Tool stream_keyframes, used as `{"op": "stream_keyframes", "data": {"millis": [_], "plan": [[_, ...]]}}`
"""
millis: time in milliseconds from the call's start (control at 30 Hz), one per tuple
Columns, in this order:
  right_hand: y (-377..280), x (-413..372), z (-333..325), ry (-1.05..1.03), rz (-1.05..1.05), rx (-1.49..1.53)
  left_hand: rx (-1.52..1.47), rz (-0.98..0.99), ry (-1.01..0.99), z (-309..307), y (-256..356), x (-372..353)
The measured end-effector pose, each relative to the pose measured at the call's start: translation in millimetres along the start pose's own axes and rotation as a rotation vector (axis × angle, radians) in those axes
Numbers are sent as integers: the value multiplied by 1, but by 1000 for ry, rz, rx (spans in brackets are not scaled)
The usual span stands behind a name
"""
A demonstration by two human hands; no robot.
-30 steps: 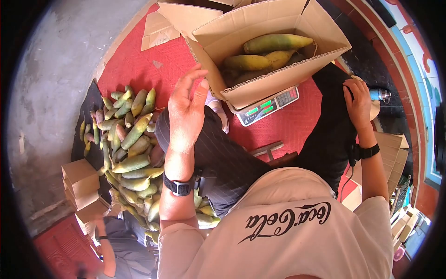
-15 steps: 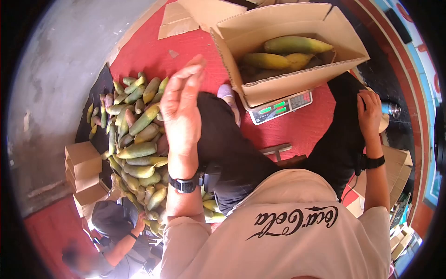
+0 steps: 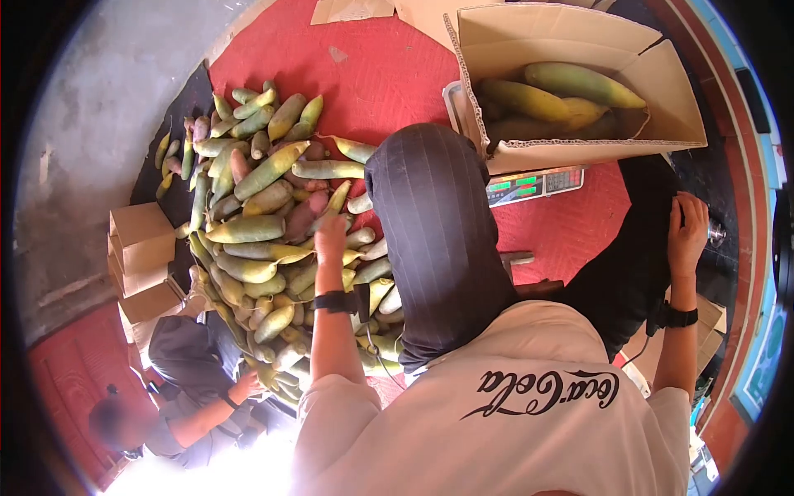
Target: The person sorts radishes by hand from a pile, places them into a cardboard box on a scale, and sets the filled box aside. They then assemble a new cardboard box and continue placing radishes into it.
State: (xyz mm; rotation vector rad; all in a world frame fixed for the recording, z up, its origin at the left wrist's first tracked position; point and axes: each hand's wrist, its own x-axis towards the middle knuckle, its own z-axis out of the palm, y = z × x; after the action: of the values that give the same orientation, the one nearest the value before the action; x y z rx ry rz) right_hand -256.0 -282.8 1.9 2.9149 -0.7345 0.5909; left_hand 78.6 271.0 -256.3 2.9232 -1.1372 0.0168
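Sits low over a red mat (image 3: 397, 74), leaning to the left. Reaches the left hand (image 3: 331, 241) down past the left knee (image 3: 430, 190) onto the fruit heap (image 3: 256, 223), fingertips on or just above a yellow-green piece at the near edge. Shows only the back of that hand, so cannot tell whether closed on anything or merely touching. Rests the right hand (image 3: 688, 230) flat and slack on the right knee (image 3: 645, 240), holding nothing, just beside a small metal can (image 3: 716, 235). Has the box (image 3: 579, 37) well apart from the reaching hand, beyond the left knee, open-topped on a scale (image 3: 533, 183), with a few fruit (image 3: 571, 87) inside. Shares the heap with a co-worker (image 3: 194, 372) crouched at its other edge, near some small boxes (image 3: 141, 248). Probably risks a slide by tugging a piece from low in the loose stack, sending neighbours rolling onto the mat or toward the co-worker. Risks a poor hold too, reaching round the knee with the trunk twisted: smooth, tapered skin, easy to drop and bruise. Might also jog the box or scale with the knee on any swing that way, upsetting the reading.
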Motion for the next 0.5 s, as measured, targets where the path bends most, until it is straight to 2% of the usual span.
{"op": "stream_keyframes", "data": {"millis": [33,67,100,133,200,333,367,433,467,500], "plan": [[1,0,0,-8,13,-9,98,-27,-344,4,13,0],[1,0,0,-12,9,-12,-223,-265,-417,10,24,-4],[2,0,0,-18,4,-27,-547,-504,-480,21,30,-13],[2,0,1,-21,-1,-41,-552,-506,-481,32,34,-17],[4,0,1,-30,-1,-48,-651,-643,-381,38,47,-17],[5,-1,3,-53,21,-84,-545,-714,-499,25,55,14],[6,-2,4,-55,21,-87,-548,-713,-501,69,48,9],[7,-2,4,-50,16,-99,-288,-348,-439,153,5,9],[8,-3,4,-53,20,-105,-291,-342,-442,144,14,19],[8,-4,4,-66,33,-108,-337,-426,-397,117,33,34]]}}
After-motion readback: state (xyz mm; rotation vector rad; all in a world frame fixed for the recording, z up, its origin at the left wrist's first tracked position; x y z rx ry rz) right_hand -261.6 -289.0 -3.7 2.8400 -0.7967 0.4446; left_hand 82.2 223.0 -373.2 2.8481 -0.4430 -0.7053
